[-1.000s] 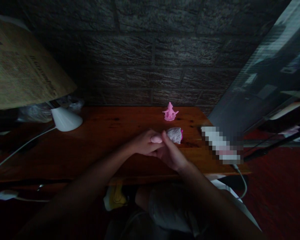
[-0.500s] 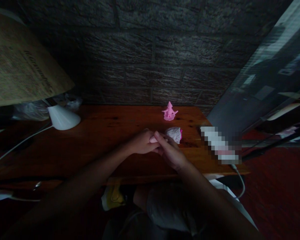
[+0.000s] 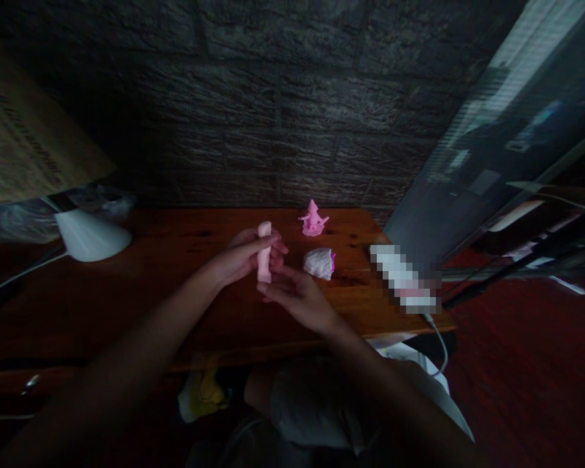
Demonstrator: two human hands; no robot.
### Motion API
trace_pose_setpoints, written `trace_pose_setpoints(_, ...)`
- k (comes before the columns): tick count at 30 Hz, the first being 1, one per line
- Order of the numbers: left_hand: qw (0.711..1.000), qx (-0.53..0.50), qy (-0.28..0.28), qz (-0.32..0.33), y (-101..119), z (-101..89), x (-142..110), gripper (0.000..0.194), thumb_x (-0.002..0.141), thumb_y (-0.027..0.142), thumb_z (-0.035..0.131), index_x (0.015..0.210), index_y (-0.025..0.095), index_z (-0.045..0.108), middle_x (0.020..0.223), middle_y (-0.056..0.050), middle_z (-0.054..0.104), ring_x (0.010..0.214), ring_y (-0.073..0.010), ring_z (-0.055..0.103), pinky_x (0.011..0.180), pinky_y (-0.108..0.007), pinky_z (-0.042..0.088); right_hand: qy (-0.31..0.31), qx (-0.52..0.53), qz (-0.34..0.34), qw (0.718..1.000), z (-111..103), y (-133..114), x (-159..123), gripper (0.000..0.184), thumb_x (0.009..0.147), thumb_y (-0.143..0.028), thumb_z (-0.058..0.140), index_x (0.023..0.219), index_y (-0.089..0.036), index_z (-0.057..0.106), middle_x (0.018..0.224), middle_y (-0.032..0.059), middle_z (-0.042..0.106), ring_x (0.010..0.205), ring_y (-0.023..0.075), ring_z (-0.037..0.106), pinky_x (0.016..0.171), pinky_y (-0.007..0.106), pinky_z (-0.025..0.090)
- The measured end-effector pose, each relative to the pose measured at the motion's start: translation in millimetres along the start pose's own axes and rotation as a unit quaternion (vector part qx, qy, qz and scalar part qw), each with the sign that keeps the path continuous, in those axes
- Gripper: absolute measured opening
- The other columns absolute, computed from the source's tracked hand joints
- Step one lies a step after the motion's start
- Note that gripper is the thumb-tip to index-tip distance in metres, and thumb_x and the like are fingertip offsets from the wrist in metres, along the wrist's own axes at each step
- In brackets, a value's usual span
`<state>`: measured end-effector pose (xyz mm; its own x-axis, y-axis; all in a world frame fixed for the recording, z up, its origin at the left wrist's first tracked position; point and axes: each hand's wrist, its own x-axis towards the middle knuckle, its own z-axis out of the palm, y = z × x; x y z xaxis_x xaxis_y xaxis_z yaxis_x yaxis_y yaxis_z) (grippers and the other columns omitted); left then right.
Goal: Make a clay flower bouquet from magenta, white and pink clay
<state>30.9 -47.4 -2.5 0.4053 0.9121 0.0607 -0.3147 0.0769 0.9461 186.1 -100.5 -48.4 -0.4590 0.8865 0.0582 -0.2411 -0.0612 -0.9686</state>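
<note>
A pale pink roll of what looks like modelling clay [image 3: 264,260] stands roughly upright between my hands, above the wooden table. My left hand [image 3: 244,255] is closed around its upper and middle part, thumb across the front. At its lower end, my right hand [image 3: 297,294] pinches it between thumb and fingers. Just right of my hands lies a whitish, wrinkled pouch-like thing [image 3: 318,263] with a bright pink edge. Behind that, a small pink figure [image 3: 312,221] with a pointed top and arms spread out stands on the table.
The wooden table [image 3: 175,312] meets a dark brick wall [image 3: 253,97]. A white lamp-like base [image 3: 95,235] with a cable stands at left below a printed brown paper sheet [image 3: 24,136]. A blurred white object [image 3: 402,276] with a cable lies near the right edge.
My hands have parted from a clasp, and the pink roll between them now shows in full, upright. The view has shifted a little to the right.
</note>
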Motion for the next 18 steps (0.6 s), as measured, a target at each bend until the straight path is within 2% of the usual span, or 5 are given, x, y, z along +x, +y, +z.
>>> trace_pose_setpoints(4, 0.998, -0.034, -0.025, -0.046, -4.2, 4.5, 0.0, 0.026, 0.077, 0.028, 0.082, 0.093, 0.012, 0.07, 0.082, -0.006, 0.076, 0.067, -0.0148, 0.07, 0.063, -0.025, 0.059, 0.008, -0.044, -0.008, 0.999, 0.0, 6.0, 2.3, 0.042, 0.079, -0.05, 0.077, 0.108, -0.02, 0.07, 0.098, 0.004, 0.073, 0.089, 0.019, 0.072, 0.072, 0.034, 0.065)
trace_pose_setpoints(7, 0.997, -0.04, -0.044, -0.056, -6.6, 6.8, 0.1, 0.026, 0.077, 0.026, 0.082, 0.095, 0.011, 0.071, 0.087, -0.009, 0.077, 0.074, -0.0174, 0.073, 0.07, -0.028, 0.061, 0.025, -0.058, -0.011, 0.998, -0.4, 8.2, 3.2, 0.044, 0.08, -0.054, 0.075, 0.105, -0.018, 0.071, 0.093, 0.0045, 0.073, 0.079, 0.0174, 0.073, 0.063, 0.03, 0.063)
trace_pose_setpoints(11, 0.996, -0.051, -0.042, -0.053, -7.9, 6.1, 0.9, 0.033, 0.073, 0.031, 0.086, 0.095, 0.01, 0.073, 0.088, -0.011, 0.078, 0.076, -0.019, 0.074, 0.071, -0.03, 0.061, 0.026, -0.082, -0.022, 0.996, -0.7, 9.4, 2.7, 0.046, 0.082, -0.058, 0.071, 0.099, -0.016, 0.071, 0.089, 0.0056, 0.072, 0.074, 0.0167, 0.074, 0.058, 0.025, 0.061)
trace_pose_setpoints(14, 0.998, -0.043, -0.028, -0.046, -10.3, 6.0, 1.6, 0.035, 0.071, 0.035, 0.087, 0.091, 0.01, 0.073, 0.086, -0.011, 0.078, 0.073, -0.0183, 0.074, 0.07, -0.029, 0.061, 0.028, -0.103, -0.032, 0.994, -0.3, 8.5, 1.6, 0.045, 0.083, -0.059, 0.069, 0.093, -0.016, 0.07, 0.085, 0.0053, 0.072, 0.073, 0.0168, 0.074, 0.058, 0.025, 0.061)
trace_pose_setpoints(18, 0.999, -0.03, 0.015, -0.03, -14.7, 7.6, 3.1, 0.028, 0.076, 0.034, 0.084, 0.084, 0.01, 0.071, 0.074, -0.008, 0.076, 0.066, -0.0158, 0.072, 0.066, -0.027, 0.06, 0.024, -0.127, -0.032, 0.991, 0.4, 6.3, 0.5, 0.043, 0.086, -0.059, 0.066, 0.089, -0.016, 0.068, 0.085, 0.0055, 0.071, 0.072, 0.0169, 0.074, 0.058, 0.026, 0.061)
